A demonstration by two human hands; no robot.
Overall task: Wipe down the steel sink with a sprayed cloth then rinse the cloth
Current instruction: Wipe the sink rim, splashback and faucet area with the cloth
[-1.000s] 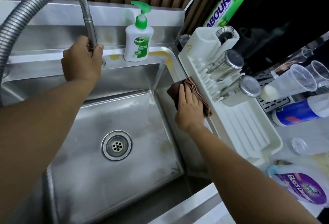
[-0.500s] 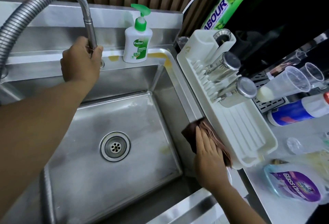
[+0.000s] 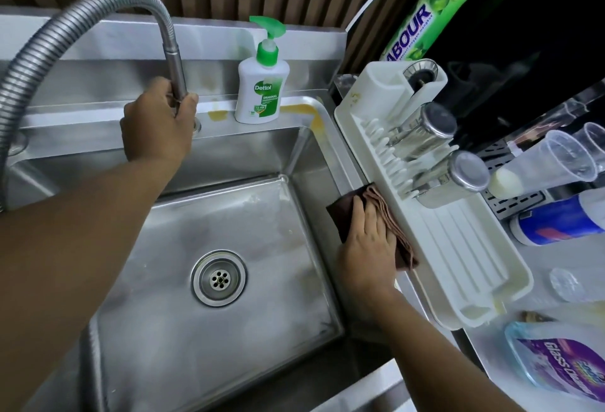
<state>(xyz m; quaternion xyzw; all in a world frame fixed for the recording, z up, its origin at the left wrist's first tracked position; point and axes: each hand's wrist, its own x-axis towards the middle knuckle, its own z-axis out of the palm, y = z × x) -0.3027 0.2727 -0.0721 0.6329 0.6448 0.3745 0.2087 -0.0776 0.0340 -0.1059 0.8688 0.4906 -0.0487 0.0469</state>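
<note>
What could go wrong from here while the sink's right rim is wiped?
The right hand presses the cloth against the rack; a hard stroke might shove it and shake its steel cups. The yellow stain at the sink's back corner may be missed. The tap gripped by the left hand might swing.

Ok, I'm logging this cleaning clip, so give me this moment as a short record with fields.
left hand: grips the tap near its nozzle
right hand: flat, pressing the cloth onto the right rim of the sink
cloth: brown, folded, beside the drying rack
soap bottle: upright on the back ledge
</note>
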